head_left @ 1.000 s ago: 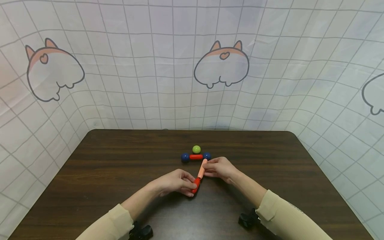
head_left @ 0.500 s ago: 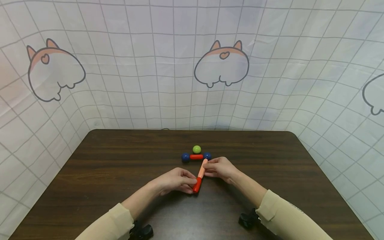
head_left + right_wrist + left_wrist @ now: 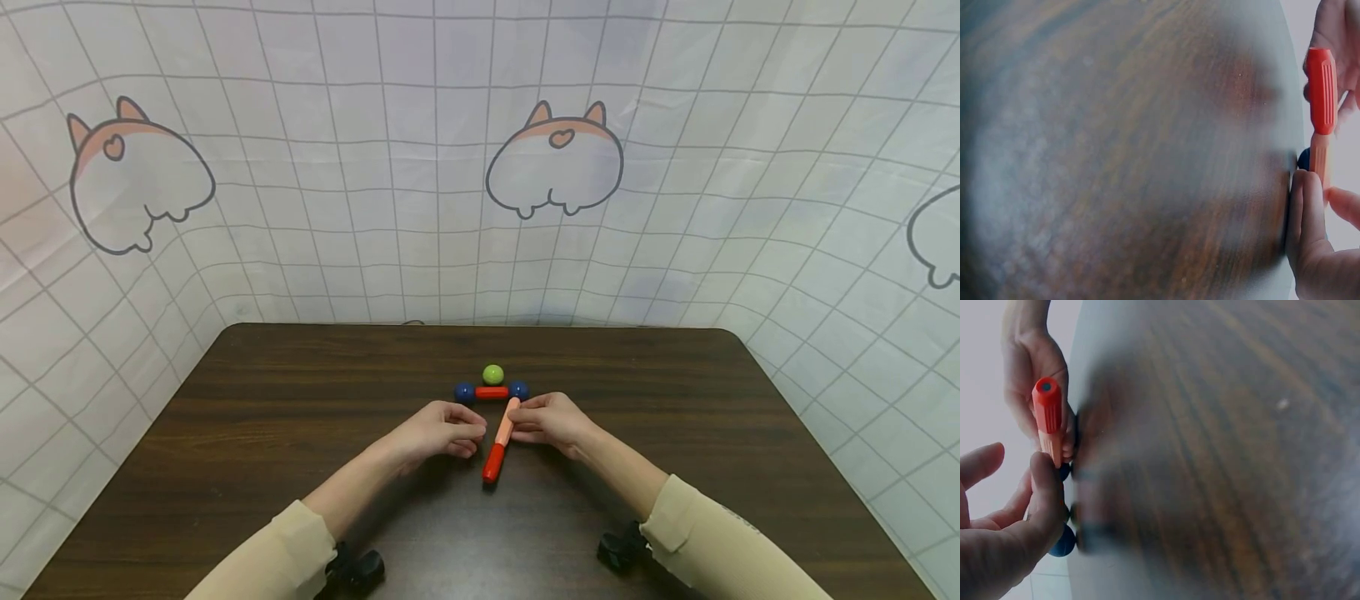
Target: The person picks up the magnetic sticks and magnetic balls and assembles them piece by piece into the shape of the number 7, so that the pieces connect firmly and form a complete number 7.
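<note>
My right hand (image 3: 553,423) pinches a peach-coloured ribbed rod (image 3: 507,421) between thumb and fingers. Joined end to end with it is a red ribbed rod (image 3: 492,464), which points toward me; a small dark spot marks its free end in the left wrist view. Just left of the pair, my left hand (image 3: 437,433) holds nothing, its thumb and fingers apart in the left wrist view. Past the hands, a short red rod (image 3: 492,392) lies between a left blue ball (image 3: 465,393) and a right blue ball (image 3: 518,390). The peach rod's far end is close to the right ball; contact is unclear.
A green ball (image 3: 493,375) sits right behind the short red rod. All of it rests on a dark wooden table (image 3: 315,375). A white gridded curtain (image 3: 420,250) hangs behind and along the sides. Black wrist devices show under both sleeves.
My left hand has let go of the red rod and moved away from me, up beside the peach rod. The right hand keeps its grip and has hardly moved.
</note>
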Demonstrator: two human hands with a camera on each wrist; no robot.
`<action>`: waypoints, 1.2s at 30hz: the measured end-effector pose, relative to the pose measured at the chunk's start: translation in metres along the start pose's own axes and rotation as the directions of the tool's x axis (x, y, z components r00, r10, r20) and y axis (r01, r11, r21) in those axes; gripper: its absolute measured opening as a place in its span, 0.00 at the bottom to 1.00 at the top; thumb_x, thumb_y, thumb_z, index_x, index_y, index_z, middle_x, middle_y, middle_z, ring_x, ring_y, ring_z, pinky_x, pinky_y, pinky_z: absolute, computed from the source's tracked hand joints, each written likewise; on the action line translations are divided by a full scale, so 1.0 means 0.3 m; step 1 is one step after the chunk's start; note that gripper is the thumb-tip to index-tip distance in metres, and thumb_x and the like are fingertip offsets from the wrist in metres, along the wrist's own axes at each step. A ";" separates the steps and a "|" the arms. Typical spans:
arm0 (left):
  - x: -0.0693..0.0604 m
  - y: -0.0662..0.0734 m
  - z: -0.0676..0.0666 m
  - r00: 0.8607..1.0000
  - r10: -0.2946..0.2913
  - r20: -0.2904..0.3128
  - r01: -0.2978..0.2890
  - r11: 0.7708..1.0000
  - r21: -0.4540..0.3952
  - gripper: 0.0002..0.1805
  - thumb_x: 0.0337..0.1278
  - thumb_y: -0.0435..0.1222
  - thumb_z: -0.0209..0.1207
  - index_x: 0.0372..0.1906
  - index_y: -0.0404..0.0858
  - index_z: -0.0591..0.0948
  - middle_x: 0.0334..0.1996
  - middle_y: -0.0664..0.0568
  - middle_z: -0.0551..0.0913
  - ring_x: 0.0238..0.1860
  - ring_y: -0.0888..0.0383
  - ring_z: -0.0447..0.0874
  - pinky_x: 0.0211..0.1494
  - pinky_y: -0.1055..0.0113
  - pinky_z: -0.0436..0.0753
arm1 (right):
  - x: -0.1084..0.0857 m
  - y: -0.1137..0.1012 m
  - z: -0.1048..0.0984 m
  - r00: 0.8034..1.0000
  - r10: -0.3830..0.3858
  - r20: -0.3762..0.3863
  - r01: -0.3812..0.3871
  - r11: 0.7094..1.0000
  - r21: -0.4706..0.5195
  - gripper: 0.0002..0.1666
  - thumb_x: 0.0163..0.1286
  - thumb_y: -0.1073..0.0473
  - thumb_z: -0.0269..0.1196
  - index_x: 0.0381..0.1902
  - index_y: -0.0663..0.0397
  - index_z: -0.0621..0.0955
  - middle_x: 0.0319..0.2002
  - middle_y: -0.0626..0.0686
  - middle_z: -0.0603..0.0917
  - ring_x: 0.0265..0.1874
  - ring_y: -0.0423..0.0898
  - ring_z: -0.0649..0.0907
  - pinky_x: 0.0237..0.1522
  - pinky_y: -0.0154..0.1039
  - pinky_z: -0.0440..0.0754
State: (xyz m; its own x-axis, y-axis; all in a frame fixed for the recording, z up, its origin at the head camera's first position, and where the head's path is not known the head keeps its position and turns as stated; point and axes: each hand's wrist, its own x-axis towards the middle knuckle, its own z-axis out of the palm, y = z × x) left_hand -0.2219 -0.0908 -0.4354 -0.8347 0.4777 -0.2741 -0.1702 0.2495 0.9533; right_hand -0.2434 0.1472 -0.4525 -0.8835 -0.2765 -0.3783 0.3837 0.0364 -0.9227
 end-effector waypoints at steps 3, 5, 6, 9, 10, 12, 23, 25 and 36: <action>0.009 0.004 -0.005 0.998 0.036 -0.046 -0.036 0.999 0.007 0.20 0.72 0.36 0.62 0.59 0.24 0.79 0.50 0.40 0.84 0.46 0.46 0.85 0.53 0.58 0.84 | -0.001 0.002 -0.001 1.000 -0.001 -0.001 0.001 1.000 -0.007 0.27 0.75 0.68 0.63 0.63 0.83 0.69 0.47 0.65 0.83 0.39 0.48 0.88 0.46 0.41 0.85; 0.016 0.006 -0.006 0.994 0.065 -0.087 -0.064 0.998 0.017 0.20 0.71 0.36 0.63 0.58 0.26 0.80 0.50 0.40 0.84 0.47 0.44 0.85 0.53 0.58 0.84 | -0.002 0.002 -0.001 1.000 -0.002 -0.002 0.002 1.000 -0.009 0.27 0.74 0.68 0.63 0.63 0.83 0.69 0.46 0.65 0.84 0.39 0.48 0.88 0.46 0.41 0.85; 0.021 0.006 -0.006 0.991 0.078 -0.110 -0.075 0.997 0.023 0.19 0.71 0.36 0.63 0.58 0.26 0.80 0.50 0.40 0.84 0.47 0.44 0.84 0.54 0.57 0.83 | -0.002 0.002 -0.001 1.000 0.001 -0.003 -0.001 1.000 -0.009 0.27 0.74 0.68 0.63 0.63 0.83 0.70 0.46 0.65 0.84 0.39 0.48 0.88 0.46 0.41 0.85; 0.034 0.010 -0.008 0.978 0.107 -0.177 -0.102 0.994 0.037 0.17 0.71 0.36 0.63 0.57 0.28 0.82 0.49 0.41 0.84 0.48 0.43 0.83 0.55 0.54 0.82 | -0.002 0.001 -0.003 1.000 -0.001 0.002 0.001 1.000 -0.009 0.27 0.74 0.68 0.63 0.63 0.83 0.69 0.46 0.65 0.84 0.39 0.48 0.88 0.46 0.41 0.85; 0.040 0.012 -0.008 0.974 0.113 -0.199 -0.106 0.993 0.044 0.17 0.71 0.36 0.63 0.56 0.29 0.83 0.48 0.41 0.84 0.48 0.42 0.83 0.55 0.54 0.82 | -0.002 0.001 -0.002 1.000 -0.001 0.001 0.001 1.000 -0.005 0.27 0.74 0.68 0.63 0.63 0.83 0.70 0.46 0.65 0.84 0.39 0.48 0.88 0.46 0.41 0.85; 0.053 0.015 -0.010 0.964 0.129 -0.233 -0.121 0.991 0.048 0.15 0.70 0.35 0.63 0.55 0.29 0.83 0.46 0.43 0.84 0.48 0.41 0.82 0.55 0.53 0.82 | -0.002 0.001 -0.004 1.000 -0.002 0.007 0.002 1.000 -0.005 0.27 0.74 0.68 0.63 0.63 0.83 0.69 0.46 0.64 0.84 0.39 0.48 0.88 0.46 0.41 0.85; 0.117 0.044 -0.036 0.907 0.209 -0.365 -0.190 0.978 0.088 0.10 0.68 0.35 0.65 0.51 0.36 0.86 0.45 0.49 0.84 0.45 0.50 0.81 0.55 0.55 0.82 | -0.002 0.000 -0.003 1.000 -0.006 0.014 0.006 1.000 -0.005 0.28 0.75 0.68 0.63 0.64 0.83 0.68 0.47 0.65 0.83 0.39 0.48 0.88 0.46 0.41 0.85; 0.129 0.047 -0.040 0.898 0.217 -0.383 -0.186 0.976 0.115 0.10 0.68 0.35 0.65 0.51 0.37 0.86 0.45 0.49 0.83 0.45 0.51 0.80 0.55 0.55 0.80 | -0.002 -0.001 -0.002 1.000 -0.006 0.016 0.006 1.000 -0.008 0.28 0.75 0.68 0.63 0.64 0.84 0.68 0.48 0.65 0.83 0.40 0.48 0.88 0.46 0.41 0.85; 0.186 0.050 -0.050 0.882 0.215 -0.420 -0.147 0.971 0.189 0.13 0.67 0.36 0.66 0.52 0.35 0.86 0.48 0.47 0.84 0.52 0.48 0.80 0.60 0.51 0.75 | 0.003 -0.002 0.002 1.000 0.006 0.000 -0.006 1.000 -0.001 0.26 0.75 0.68 0.62 0.63 0.82 0.70 0.47 0.65 0.83 0.39 0.48 0.88 0.46 0.41 0.85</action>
State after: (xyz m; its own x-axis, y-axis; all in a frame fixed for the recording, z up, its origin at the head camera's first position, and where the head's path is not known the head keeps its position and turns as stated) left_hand -0.2789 -0.0730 -0.4347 -0.9925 0.1210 0.0170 0.0565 0.3314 0.9418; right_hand -0.2444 0.1464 -0.4524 -0.8812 -0.2765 -0.3834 0.3884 0.0387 -0.9207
